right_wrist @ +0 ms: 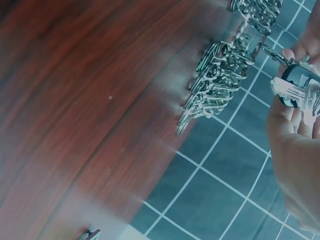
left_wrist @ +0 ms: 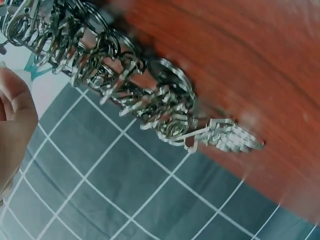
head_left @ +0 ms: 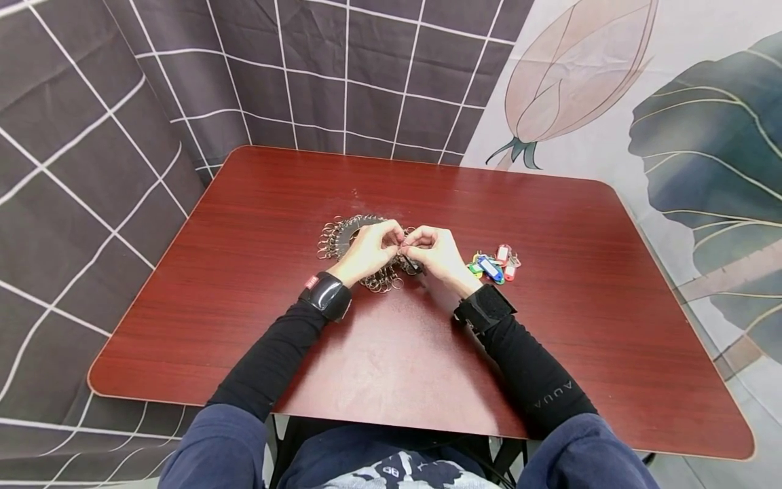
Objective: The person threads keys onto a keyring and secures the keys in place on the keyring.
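Note:
Both hands meet above the right side of a round dark holder [head_left: 334,239] hung with many metal rings and clasps. My right hand [head_left: 436,255] holds a bunch with a black key fob [right_wrist: 299,76] and silver keys [right_wrist: 289,92]. At the fob's end, my left hand [head_left: 374,250] bends thumb and forefinger together on a small metal clasp [right_wrist: 286,60], fingertips close to the right hand's. In the left wrist view, only part of the left hand [left_wrist: 15,110] appears beside the dangling rings [left_wrist: 125,85]; its fingertips are hidden there.
Right of the right hand lies a small pile of coloured key tags [head_left: 490,266] in blue, red, green and yellow. The reddish-brown table [head_left: 256,204] has rounded corners. A grey gridded curtain [head_left: 318,75] and a flower-print sheet [head_left: 586,136] hang behind it.

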Available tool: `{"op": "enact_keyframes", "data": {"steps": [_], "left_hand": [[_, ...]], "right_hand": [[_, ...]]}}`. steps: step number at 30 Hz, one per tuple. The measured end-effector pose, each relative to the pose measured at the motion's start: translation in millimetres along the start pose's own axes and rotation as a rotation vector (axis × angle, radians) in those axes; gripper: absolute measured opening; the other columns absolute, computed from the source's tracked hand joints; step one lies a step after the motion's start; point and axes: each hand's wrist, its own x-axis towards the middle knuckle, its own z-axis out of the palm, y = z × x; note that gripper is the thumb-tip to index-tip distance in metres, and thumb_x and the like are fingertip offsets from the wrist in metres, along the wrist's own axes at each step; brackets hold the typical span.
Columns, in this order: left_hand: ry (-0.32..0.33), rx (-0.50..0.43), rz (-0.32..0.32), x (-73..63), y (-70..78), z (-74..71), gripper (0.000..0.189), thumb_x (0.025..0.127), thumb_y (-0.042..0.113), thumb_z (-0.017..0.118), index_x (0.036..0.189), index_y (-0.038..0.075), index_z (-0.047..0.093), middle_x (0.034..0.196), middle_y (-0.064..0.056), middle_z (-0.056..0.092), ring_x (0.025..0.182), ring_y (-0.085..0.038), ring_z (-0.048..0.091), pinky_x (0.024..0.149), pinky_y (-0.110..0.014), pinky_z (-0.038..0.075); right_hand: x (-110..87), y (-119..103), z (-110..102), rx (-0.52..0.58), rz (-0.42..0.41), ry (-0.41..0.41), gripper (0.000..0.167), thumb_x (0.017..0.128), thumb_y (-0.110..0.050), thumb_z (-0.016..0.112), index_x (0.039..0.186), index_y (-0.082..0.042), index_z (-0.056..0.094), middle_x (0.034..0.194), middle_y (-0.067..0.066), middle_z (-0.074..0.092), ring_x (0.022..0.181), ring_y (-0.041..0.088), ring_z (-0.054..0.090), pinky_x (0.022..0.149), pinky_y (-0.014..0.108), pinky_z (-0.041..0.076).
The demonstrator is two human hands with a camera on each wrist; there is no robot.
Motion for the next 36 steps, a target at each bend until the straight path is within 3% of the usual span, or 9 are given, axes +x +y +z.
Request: {"op": "enact_keyframes", "data": {"steps": [3, 6, 10, 18, 26, 28, 30, 32, 36], "left_hand": [[0.012, -0.004, 0.024, -0.3, 1.1, 2.6, 0.02, 0.078, -0.004, 0.058, 0.095, 0.006, 0.062, 0.084, -0.009, 0.07, 0.08, -0.02, 0.065, 0.076, -0.035, 0.052], [0.023, -0.004, 0.006, -0.2, -0.2, 5.9, 0.021, 0.077, -0.005, 0.058, 0.095, 0.006, 0.061, 0.081, -0.008, 0.071, 0.079, -0.019, 0.066, 0.077, -0.038, 0.051], [0.019, -0.004, -0.026, 0.2, -1.3, 9.3, 0.021, 0.076, -0.003, 0.059, 0.094, 0.007, 0.061, 0.079, -0.007, 0.073, 0.078, -0.019, 0.066, 0.074, -0.032, 0.049], [-0.01, -0.035, -0.01, 1.4, -4.9, 14.4, 0.016, 0.077, -0.001, 0.061, 0.09, 0.007, 0.063, 0.08, -0.007, 0.071, 0.075, -0.017, 0.064, 0.07, -0.026, 0.046], [-0.134, 0.004, 0.055, 2.1, -1.4, 5.7, 0.009, 0.08, 0.0, 0.065, 0.085, 0.007, 0.068, 0.079, -0.006, 0.066, 0.074, -0.016, 0.06, 0.071, -0.026, 0.048], [-0.171, 0.045, 0.07, 2.0, 0.7, 2.9, 0.008, 0.079, 0.001, 0.066, 0.084, 0.007, 0.068, 0.08, -0.006, 0.064, 0.076, -0.017, 0.06, 0.073, -0.028, 0.048], [-0.21, 0.105, 0.081, 2.3, 1.2, 1.9, 0.008, 0.079, 0.002, 0.065, 0.084, 0.007, 0.068, 0.081, -0.005, 0.062, 0.08, -0.018, 0.058, 0.076, -0.029, 0.046], [-0.251, 0.167, 0.094, 2.2, 1.4, 1.5, 0.011, 0.077, 0.002, 0.063, 0.084, 0.008, 0.07, 0.082, -0.006, 0.061, 0.082, -0.02, 0.056, 0.079, -0.032, 0.044], [-0.314, 0.234, 0.098, 3.3, 1.0, 1.6, 0.019, 0.076, 0.003, 0.058, 0.086, 0.008, 0.073, 0.083, -0.007, 0.058, 0.083, -0.022, 0.052, 0.079, -0.035, 0.041]], "right_hand": [[-1.4, 2, -1, -0.011, 0.019, 0.007, 0.018, 0.081, 0.005, 0.065, 0.096, 0.015, 0.061, 0.07, -0.014, 0.066, 0.068, -0.002, 0.063, 0.065, 0.014, 0.049], [-3.2, 4, -2, -0.01, 0.021, 0.006, 0.018, 0.082, 0.006, 0.065, 0.096, 0.016, 0.061, 0.069, -0.014, 0.066, 0.068, -0.002, 0.063, 0.065, 0.014, 0.049], [-5.9, 5, -4, -0.01, 0.012, 0.004, 0.018, 0.081, 0.006, 0.066, 0.096, 0.016, 0.061, 0.07, -0.014, 0.066, 0.068, -0.002, 0.064, 0.067, 0.014, 0.051], [-10.9, 7, -10, -0.05, 0.031, -0.01, 0.017, 0.082, 0.003, 0.067, 0.095, 0.013, 0.063, 0.074, -0.006, 0.069, 0.069, 0.001, 0.064, 0.065, 0.015, 0.05], [-15.9, -4, -33, -0.33, 0.01, -0.245, 0.013, 0.081, 0.001, 0.068, 0.093, 0.005, 0.067, 0.085, 0.021, 0.07, 0.069, 0.006, 0.063, 0.065, 0.018, 0.05], [-14.7, -6, -43, -0.334, 0.029, -0.267, 0.014, 0.083, 0.0, 0.067, 0.095, 0.007, 0.066, 0.088, 0.024, 0.07, 0.072, 0.013, 0.066, 0.069, 0.024, 0.054], [-13.8, -8, -54, -0.339, 0.052, -0.232, 0.014, 0.084, 0.0, 0.066, 0.096, 0.007, 0.066, 0.09, 0.027, 0.069, 0.074, 0.021, 0.07, 0.069, 0.032, 0.058], [-13.3, -11, -69, -0.385, 0.063, -0.146, 0.013, 0.084, -0.001, 0.065, 0.095, 0.006, 0.067, 0.089, 0.027, 0.07, 0.074, 0.027, 0.071, 0.067, 0.035, 0.058], [-14.8, -12, -97, -0.633, 0.072, 0.067, 0.011, 0.084, -0.006, 0.063, 0.09, 0.001, 0.069, 0.081, 0.019, 0.071, 0.067, 0.025, 0.069, 0.06, 0.023, 0.052]]}}
